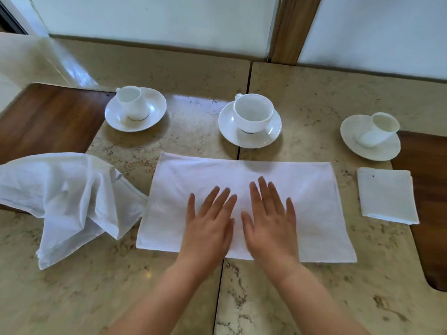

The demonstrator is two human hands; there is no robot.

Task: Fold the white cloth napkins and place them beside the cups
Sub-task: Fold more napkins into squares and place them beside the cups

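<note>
While flat on the napkin (246, 189), both hands (239, 223) open.

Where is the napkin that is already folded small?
In the head view the folded napkin lies at the right, just in front of the right cup and saucer.

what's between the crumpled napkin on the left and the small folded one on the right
In the head view, the flat napkin lies between the crumpled napkin and the folded napkin, with the left hand and the right hand pressing it.

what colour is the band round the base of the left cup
A thin dark band near the foot of the white left cup, clearest in the head view.
</note>
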